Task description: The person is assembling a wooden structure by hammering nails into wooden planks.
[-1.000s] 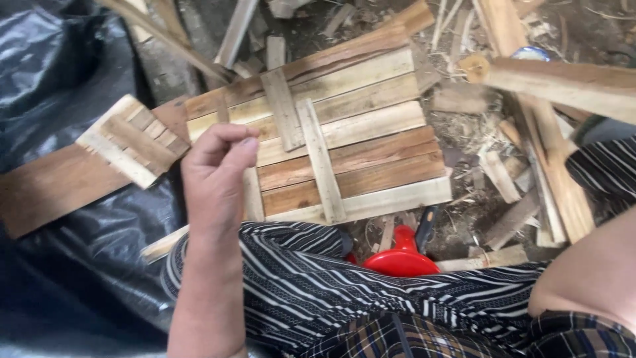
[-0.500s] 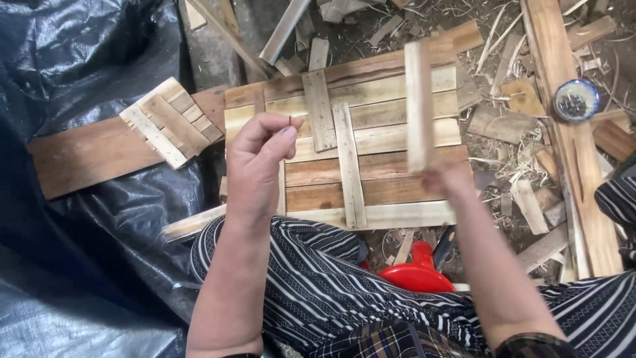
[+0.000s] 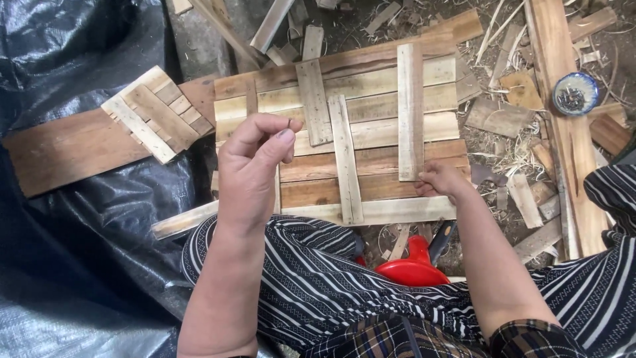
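Observation:
A panel of horizontal wooden slats (image 3: 371, 132) lies across my knees and the ground. My left hand (image 3: 255, 169) hovers over its left part, thumb and forefinger pinched on a thin dark nail (image 3: 289, 124). My right hand (image 3: 442, 180) grips the lower end of an upright wooden strip (image 3: 410, 109) that lies flat across the slats on the panel's right side. Two other upright strips (image 3: 345, 159) sit on the panel's middle, one shorter (image 3: 313, 101) to the left.
A small slatted wooden piece (image 3: 156, 114) rests on a long brown board (image 3: 73, 149) at left, over black plastic sheeting (image 3: 73, 265). A round bowl of nails (image 3: 575, 93) sits at right beside long planks (image 3: 560, 113). A red stool (image 3: 414, 268) shows between my legs. Wood scraps litter the ground.
My right hand came into view with the strip, moved it rightward and laid it flat on the panel's right side. My left hand stayed raised, pinching the nail.

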